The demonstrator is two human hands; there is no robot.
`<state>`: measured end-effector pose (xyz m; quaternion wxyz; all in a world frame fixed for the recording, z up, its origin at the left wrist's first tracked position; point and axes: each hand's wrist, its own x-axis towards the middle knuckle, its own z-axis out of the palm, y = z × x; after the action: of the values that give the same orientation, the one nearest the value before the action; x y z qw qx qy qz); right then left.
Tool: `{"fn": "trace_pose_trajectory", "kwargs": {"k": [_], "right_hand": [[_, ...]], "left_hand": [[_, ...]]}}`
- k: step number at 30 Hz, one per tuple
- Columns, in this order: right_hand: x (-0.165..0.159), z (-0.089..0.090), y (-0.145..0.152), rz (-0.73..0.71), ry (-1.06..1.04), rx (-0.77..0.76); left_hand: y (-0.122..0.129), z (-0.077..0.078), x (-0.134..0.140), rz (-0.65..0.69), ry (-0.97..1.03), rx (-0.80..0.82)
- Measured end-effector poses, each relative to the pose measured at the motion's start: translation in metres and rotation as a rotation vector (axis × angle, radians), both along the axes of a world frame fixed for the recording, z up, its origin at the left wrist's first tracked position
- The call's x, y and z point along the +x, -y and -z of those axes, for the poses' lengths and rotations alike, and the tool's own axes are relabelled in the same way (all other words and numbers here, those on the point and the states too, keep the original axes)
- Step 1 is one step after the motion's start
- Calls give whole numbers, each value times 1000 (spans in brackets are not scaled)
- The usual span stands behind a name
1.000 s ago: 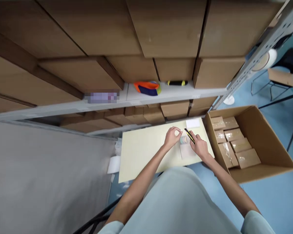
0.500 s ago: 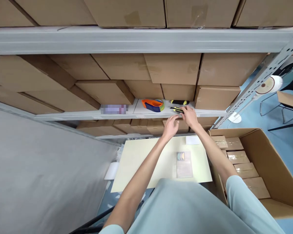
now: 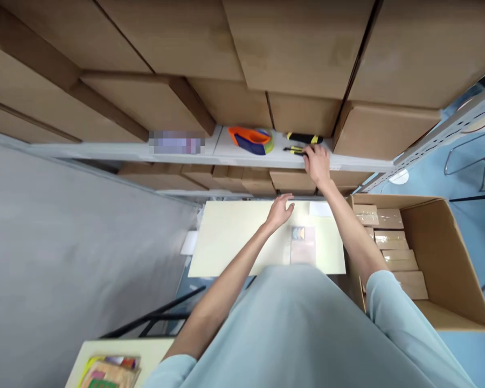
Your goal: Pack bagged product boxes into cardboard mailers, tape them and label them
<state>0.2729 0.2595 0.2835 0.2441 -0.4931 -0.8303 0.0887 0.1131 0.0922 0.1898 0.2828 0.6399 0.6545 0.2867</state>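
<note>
My right hand (image 3: 318,165) reaches to the shelf, its fingers closed on the right end of a small black and yellow utility knife (image 3: 294,150). A second, larger black and yellow cutter (image 3: 305,138) lies just behind it. To their left sits an orange and blue tape dispenser (image 3: 251,141) with a roll of tape. My left hand (image 3: 280,212) is lower, above the pale table (image 3: 226,231), with fingers apart and nothing in it. Below it on the table lies a flat printed packet (image 3: 303,244), partly hidden by my shirt.
Cardboard boxes (image 3: 299,48) fill the metal shelf (image 3: 165,153). A large open carton (image 3: 440,258) with several small boxes stands at right. A white paper (image 3: 320,209) lies on the table's far edge. Colourful packets (image 3: 111,372) lie on another table at lower left.
My view has tilted downward and closer to the shelf. My left hand has drawn back from the shelf edge to over the table. The right hand stays at the utility knife.
</note>
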Motion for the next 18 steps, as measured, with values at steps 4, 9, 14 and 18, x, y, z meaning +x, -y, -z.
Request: {"fn": "trace_pose_trajectory", "kwargs": {"k": [4, 9, 14, 18], "right_hand": [[26, 51, 46, -32, -242, 46], [74, 153, 189, 180, -220, -302], [103, 232, 299, 492, -164, -751], [104, 260, 312, 615, -236, -890]], "left_hand": [[46, 52, -1, -11, 66, -168], [124, 116, 2, -27, 139, -476], [160, 152, 24, -92, 242, -739], [151, 163, 37, -134, 296, -781]]}}
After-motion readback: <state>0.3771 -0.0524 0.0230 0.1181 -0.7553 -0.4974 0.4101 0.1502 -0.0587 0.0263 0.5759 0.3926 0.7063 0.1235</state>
